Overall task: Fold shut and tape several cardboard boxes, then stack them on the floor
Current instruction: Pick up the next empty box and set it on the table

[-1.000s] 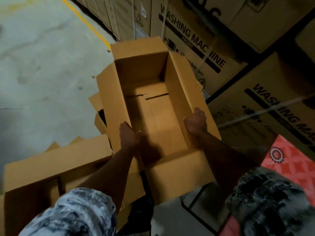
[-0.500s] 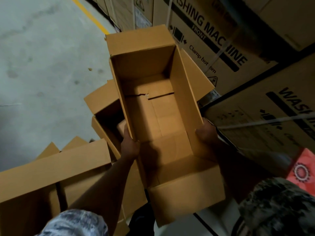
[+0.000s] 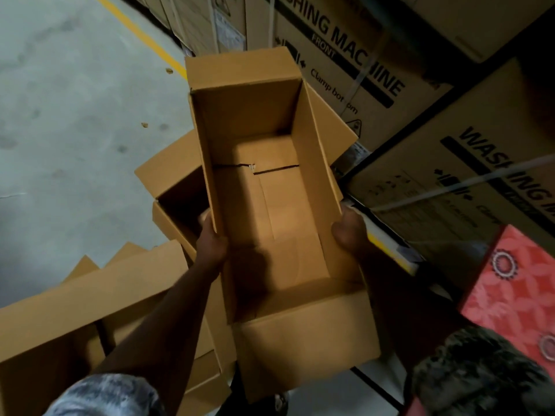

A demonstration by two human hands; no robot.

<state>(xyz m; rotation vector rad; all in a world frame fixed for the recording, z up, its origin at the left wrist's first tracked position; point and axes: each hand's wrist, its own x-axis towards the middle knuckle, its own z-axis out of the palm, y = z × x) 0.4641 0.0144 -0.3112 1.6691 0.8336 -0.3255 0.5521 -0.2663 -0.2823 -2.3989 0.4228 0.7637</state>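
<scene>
Dim, warm indoor light fills a storage aisle, with the open cardboard box point(image 3: 264, 205) as the best-lit object. Its right inner wall catches the light while its left inner wall stays dark. A soft shadow pools over its bottom at the near end, beside the left hand point(image 3: 211, 244). That hand and the right hand point(image 3: 348, 232) read as dark shapes with little detail. Left of the box, the concrete floor point(image 3: 75, 115) is the palest area. Right of the box, the printed cartons point(image 3: 345, 70) sink towards near-black, their lettering smeared by motion blur. Below the box, the sleeves point(image 3: 105, 397) are soft and unfocused. Wide-angle bending tilts straight edges away from the box.
</scene>
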